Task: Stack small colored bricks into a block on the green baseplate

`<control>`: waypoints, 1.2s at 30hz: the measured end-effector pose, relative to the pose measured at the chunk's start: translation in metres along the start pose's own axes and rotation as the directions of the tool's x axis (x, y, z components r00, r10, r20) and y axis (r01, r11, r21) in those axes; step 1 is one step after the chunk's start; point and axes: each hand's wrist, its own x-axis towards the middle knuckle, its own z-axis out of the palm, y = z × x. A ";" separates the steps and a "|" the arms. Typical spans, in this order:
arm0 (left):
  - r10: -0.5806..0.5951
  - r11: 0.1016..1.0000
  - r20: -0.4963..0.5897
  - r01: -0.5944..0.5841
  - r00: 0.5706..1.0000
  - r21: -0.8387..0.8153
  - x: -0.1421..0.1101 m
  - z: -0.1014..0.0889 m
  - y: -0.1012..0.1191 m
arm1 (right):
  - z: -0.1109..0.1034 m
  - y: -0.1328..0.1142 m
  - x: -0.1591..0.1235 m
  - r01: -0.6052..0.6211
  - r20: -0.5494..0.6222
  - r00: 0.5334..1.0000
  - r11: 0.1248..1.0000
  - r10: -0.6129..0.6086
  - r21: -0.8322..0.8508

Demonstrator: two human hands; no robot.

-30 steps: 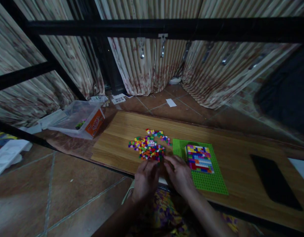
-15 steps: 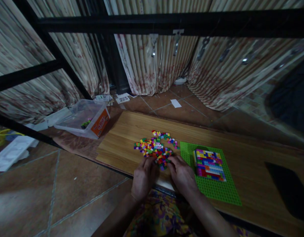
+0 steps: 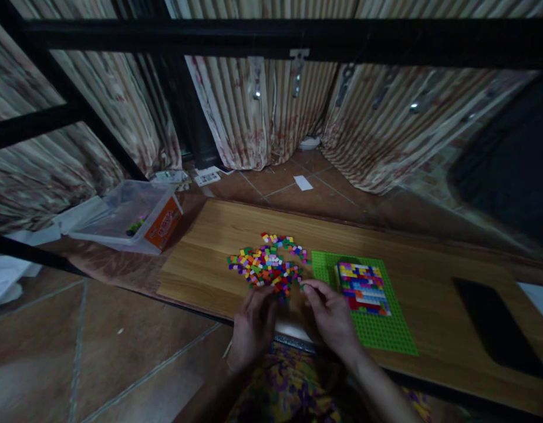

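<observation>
A loose pile of small colourful toy bricks point(image 3: 265, 267) lies on the wooden board. At its near edge is my left hand point(image 3: 253, 326), fingers loosely bent over the closest bricks, thumb apart from them, with nothing visible held. My right hand point(image 3: 335, 317) is just right of the pile, thumb and forefinger pinching a small green brick point(image 3: 303, 286) that the fingertips partly cover. Beside that hand, a green studded baseplate point(image 3: 385, 338) carries a flat block built of multicoloured bricks point(image 3: 363, 288).
The wooden board point(image 3: 201, 252) spans the front. A dark flat object point(image 3: 495, 323) rests at its right end. A clear plastic bin point(image 3: 117, 238) with an orange label and a few pieces inside stands to the left. Black metal bars point(image 3: 253, 38) and striped curtains point(image 3: 245, 117) are behind.
My right hand has drawn slightly away from the pile, a green brick now showing at its fingertips. My left hand stays by the near bricks. The whole view has shifted a little.
</observation>
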 end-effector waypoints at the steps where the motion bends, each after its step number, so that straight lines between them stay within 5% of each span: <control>1: -0.002 1.000 0.013 0.002 1.000 -0.011 -0.001 0.003 0.003 | -0.003 -0.001 -0.002 -0.056 -0.022 0.998 0.995 0.058 0.080; 5: 0.002 0.998 0.072 0.003 0.997 -0.065 -0.006 0.021 0.014 | -0.024 -0.006 -0.012 -0.112 -0.125 0.982 0.967 0.143 0.230; 12: -0.097 0.960 0.277 0.164 0.956 -0.229 0.003 0.064 0.036 | -0.080 0.019 -0.014 -0.004 -0.315 0.949 1.000 0.011 0.022; 15: -0.091 0.949 0.352 0.188 0.932 -0.254 0.016 0.080 0.043 | -0.091 0.026 -0.004 0.015 -0.307 0.951 0.996 -0.042 -0.090; 23: -0.074 0.991 0.407 0.111 0.910 -0.068 0.035 0.103 0.058 | -0.086 0.012 0.021 0.149 -0.108 0.975 0.927 -0.197 -0.345; 36: -0.068 0.997 0.434 0.080 0.898 -0.009 0.036 0.107 0.064 | -0.082 0.011 0.022 0.099 -0.164 0.969 0.895 -0.187 -0.434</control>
